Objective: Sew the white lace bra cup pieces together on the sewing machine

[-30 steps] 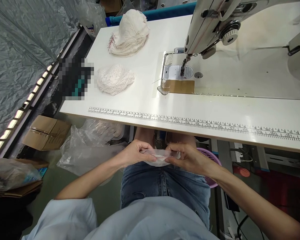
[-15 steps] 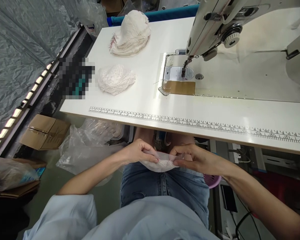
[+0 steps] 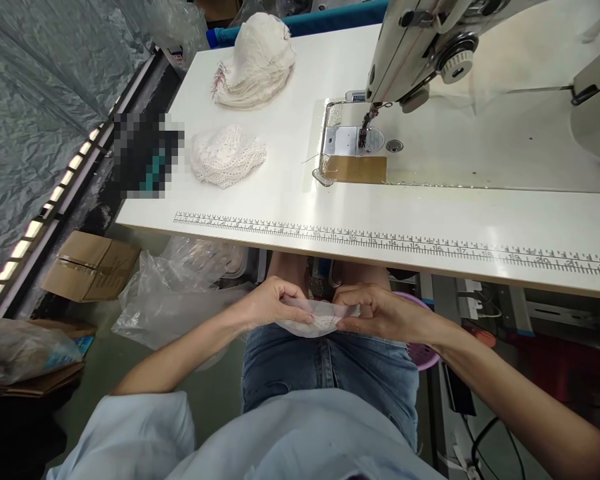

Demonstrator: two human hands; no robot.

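One long white sewing table (image 3: 280,200) fills the upper part of the view, with a printed measuring scale (image 3: 380,240) running along its front edge. On its right side stands an industrial sewing machine (image 3: 430,40), its needle above the metal needle plate (image 3: 350,140), and a brown rectangular patch (image 3: 363,169) lies on the bed just in front of the plate.

Below the table's left end, a heap of crumpled clear plastic bags (image 3: 180,293) rests on the floor beside a flat cardboard box (image 3: 93,267). A purple basket (image 3: 423,353) shows partly behind the right forearm.

On the table's far left sits a stack of white fabric pieces (image 3: 255,60) with reddish thread ends at one side. Nearer the front edge, and well apart from the machine, lies a smaller pile of white lace trim (image 3: 227,155).

The person's hands are held close together under the table's front edge, above the lap in blue jeans (image 3: 325,367). The left hand (image 3: 273,308) and the right hand (image 3: 380,313) each pinch one end of a small clear bag (image 3: 317,321), thumbs and fingertips closed on its plastic. The bag hangs between them, sagging slightly, and something white and lace-like shows inside it.
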